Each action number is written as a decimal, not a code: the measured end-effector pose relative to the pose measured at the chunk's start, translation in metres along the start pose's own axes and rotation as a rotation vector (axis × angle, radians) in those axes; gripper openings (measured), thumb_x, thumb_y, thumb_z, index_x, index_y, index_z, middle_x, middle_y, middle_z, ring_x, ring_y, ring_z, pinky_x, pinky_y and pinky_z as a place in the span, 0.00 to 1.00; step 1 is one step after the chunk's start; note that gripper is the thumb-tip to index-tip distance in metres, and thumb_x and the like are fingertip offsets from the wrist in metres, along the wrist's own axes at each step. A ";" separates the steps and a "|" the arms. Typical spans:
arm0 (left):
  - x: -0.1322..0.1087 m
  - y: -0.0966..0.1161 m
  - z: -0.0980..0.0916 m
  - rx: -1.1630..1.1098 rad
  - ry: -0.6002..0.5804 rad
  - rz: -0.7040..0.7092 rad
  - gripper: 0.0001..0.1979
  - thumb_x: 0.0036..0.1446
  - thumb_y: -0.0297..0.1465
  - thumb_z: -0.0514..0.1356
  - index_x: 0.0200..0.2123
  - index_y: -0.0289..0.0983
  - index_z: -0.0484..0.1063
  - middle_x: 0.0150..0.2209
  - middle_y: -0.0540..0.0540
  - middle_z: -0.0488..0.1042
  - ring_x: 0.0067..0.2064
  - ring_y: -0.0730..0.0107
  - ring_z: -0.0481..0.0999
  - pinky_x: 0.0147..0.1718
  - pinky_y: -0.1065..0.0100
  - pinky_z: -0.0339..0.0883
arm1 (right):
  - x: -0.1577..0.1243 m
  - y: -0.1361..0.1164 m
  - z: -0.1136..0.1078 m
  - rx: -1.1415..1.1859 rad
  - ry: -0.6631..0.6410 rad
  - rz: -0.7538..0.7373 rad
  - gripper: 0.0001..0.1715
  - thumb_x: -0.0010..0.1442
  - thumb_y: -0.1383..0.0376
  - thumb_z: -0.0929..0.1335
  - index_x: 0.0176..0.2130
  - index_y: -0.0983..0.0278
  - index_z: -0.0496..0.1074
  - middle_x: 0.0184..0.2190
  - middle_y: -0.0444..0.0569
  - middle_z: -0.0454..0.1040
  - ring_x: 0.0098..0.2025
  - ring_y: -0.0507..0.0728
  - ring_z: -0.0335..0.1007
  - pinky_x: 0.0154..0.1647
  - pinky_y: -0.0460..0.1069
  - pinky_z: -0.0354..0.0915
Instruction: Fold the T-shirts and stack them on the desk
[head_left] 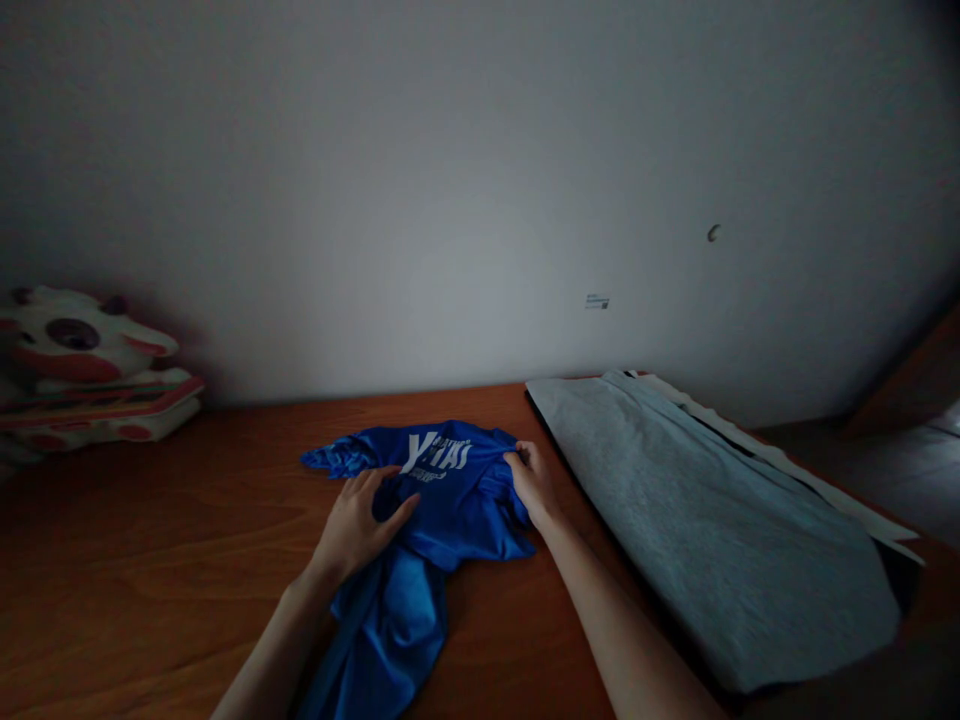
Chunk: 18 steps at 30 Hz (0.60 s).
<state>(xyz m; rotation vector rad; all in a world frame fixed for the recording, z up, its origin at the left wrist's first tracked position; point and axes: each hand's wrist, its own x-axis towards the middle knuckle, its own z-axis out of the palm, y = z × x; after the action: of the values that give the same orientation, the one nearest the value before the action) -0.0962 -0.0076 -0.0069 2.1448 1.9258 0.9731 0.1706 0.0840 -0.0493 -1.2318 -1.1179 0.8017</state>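
A crumpled blue satiny garment (pixel 472 520) with white printed lettering lies on the brown wooden table (pixel 150 540). One part of it trails toward the front edge of the view, and a bunched end sticks out at the left. My left hand (pixel 364 520) rests at the garment's left side, thumb and fingers spread apart. At its right edge, my right hand (pixel 534 482) has thumb and fingers pinched together on the blue cloth.
Grey folded cloth (pixel 697 520) lies to the right, over something dark and white. A cow-shaped toy keyboard (pixel 97 370) stands at the far left. Behind the table rises a pale wall (pixel 412 200) with a small label (pixel 597 301) and a hook (pixel 713 233).
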 end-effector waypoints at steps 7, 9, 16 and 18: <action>-0.006 -0.001 0.009 0.231 -0.180 -0.163 0.40 0.52 0.58 0.58 0.63 0.43 0.66 0.64 0.36 0.67 0.64 0.34 0.63 0.59 0.30 0.52 | 0.008 0.003 -0.005 0.222 0.165 0.176 0.12 0.48 0.55 0.66 0.33 0.58 0.65 0.24 0.38 0.68 0.28 0.54 0.66 0.29 0.47 0.62; -0.006 0.002 0.008 0.221 -0.170 -0.164 0.42 0.52 0.59 0.59 0.64 0.42 0.64 0.66 0.35 0.64 0.66 0.34 0.61 0.59 0.30 0.52 | 0.002 -0.003 -0.001 0.257 0.182 0.202 0.14 0.47 0.55 0.68 0.34 0.58 0.65 0.25 0.38 0.69 0.29 0.55 0.67 0.30 0.48 0.64; -0.014 0.011 0.014 -0.035 -0.204 0.080 0.53 0.47 0.57 0.65 0.71 0.42 0.50 0.69 0.34 0.59 0.69 0.40 0.59 0.64 0.39 0.55 | -0.047 -0.051 0.021 0.532 -0.731 0.259 0.26 0.51 0.42 0.72 0.37 0.60 0.74 0.34 0.48 0.80 0.42 0.60 0.76 0.43 0.52 0.70; -0.015 0.012 0.019 -0.010 -0.216 0.076 0.49 0.46 0.55 0.66 0.68 0.42 0.58 0.68 0.34 0.63 0.68 0.38 0.60 0.64 0.37 0.53 | -0.049 -0.057 0.019 0.429 -0.864 0.220 0.31 0.54 0.37 0.68 0.34 0.61 0.74 0.30 0.49 0.79 0.37 0.60 0.77 0.42 0.53 0.70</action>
<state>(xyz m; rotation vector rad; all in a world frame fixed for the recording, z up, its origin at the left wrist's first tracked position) -0.0759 -0.0181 -0.0216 2.2282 1.7480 0.7251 0.1332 0.0331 -0.0051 -0.6352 -1.3836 1.7382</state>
